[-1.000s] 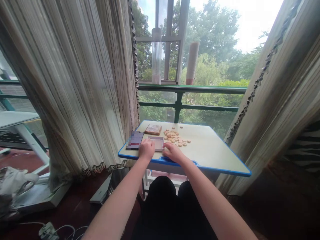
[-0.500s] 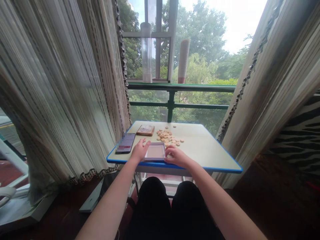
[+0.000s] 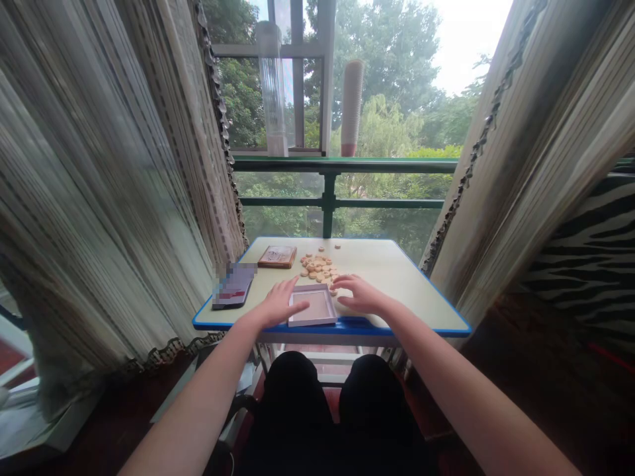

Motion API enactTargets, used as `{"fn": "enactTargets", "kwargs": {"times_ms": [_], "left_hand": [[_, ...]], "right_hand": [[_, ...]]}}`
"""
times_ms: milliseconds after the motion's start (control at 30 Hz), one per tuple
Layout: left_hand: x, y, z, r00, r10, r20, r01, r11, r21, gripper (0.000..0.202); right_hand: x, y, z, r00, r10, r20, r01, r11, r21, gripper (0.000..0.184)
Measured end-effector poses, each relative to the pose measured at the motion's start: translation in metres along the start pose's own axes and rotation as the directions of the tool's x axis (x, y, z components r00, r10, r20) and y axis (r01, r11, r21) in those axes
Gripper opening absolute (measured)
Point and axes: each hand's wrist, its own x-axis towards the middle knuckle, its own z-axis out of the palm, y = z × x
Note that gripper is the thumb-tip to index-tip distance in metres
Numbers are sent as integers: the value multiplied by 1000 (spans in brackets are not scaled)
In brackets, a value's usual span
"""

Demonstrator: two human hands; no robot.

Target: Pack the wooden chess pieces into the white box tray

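Note:
A shallow, open box (image 3: 312, 322) with pale walls sits at the front edge of the small table. My left hand (image 3: 278, 304) is at the box's left side, thumb stretched over its corner and fingers spread; whether it touches the box I cannot tell. By the right wall, my right hand (image 3: 361, 295) has its fingers apart, with nothing in them. Several round wooden pieces (image 3: 317, 266) lie in a loose heap just behind the box, a few of them close to my right fingertips.
A brown-edged flat box (image 3: 277, 256) lies at the table's back left. Nearer, a dark phone-like slab (image 3: 234, 287) rests by the left edge. The table (image 3: 411, 291) has a blue rim. Curtains (image 3: 124, 165) hang on both sides, and a green railing (image 3: 377, 165) runs behind.
Both hands have opened from the box's sides, with the right fingers lifting towards the wooden pieces. Some pieces at the heap's right are now hidden or moved. The view has shifted slightly.

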Motion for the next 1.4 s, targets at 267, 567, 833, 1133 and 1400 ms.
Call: {"fn": "enactTargets", "kwargs": {"times_ms": [267, 567, 833, 1133, 1400], "left_hand": [[-6, -2, -16, 972, 98, 214, -84, 994, -71, 116], [12, 2, -23, 935, 117, 334, -102, 993, -62, 123], [20, 1, -21, 928, 133, 349, -99, 989, -113, 123], [34, 13, -11, 940, 145, 310, -124, 989, -87, 121], [75, 13, -28, 965, 133, 225, -113, 989, -99, 64]], "right_hand": [[22, 22, 8, 996, -77, 41, 82, 983, -165, 34], [52, 46, 1, 988, -88, 126, 113, 971, -212, 35], [53, 74, -5, 993, -66, 99, 81, 984, -159, 25], [41, 87, 1, 998, -2, -67, 2, 1000, -10, 23], [42, 87, -1, 989, 37, -145, -29, 998, 54, 18]]}}
